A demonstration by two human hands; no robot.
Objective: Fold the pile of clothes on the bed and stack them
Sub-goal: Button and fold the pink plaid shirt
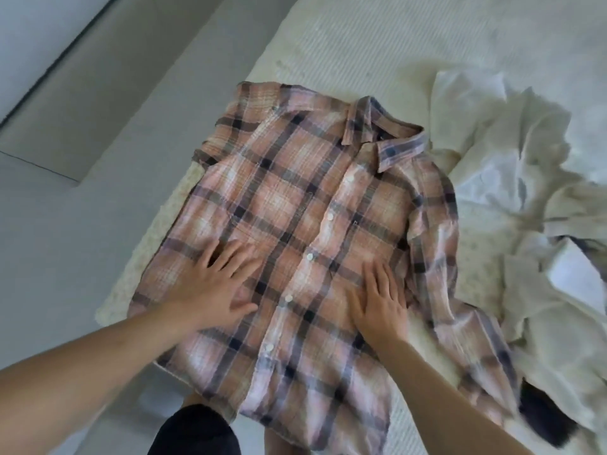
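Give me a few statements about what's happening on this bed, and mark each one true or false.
1. The plaid shirt lies spread out, button side up. True.
2. Both hands rest flat on the shirt. True: the left hand and the right hand press on it with straight fingers.
3. The shirt is already folded into a neat square. False: it is still laid open, with one sleeve stretched along its side.
4. The white clothes sit in a tidy stack. False: they lie crumpled in a loose pile beside the shirt.
5. The shirt's collar points away from the person. True.
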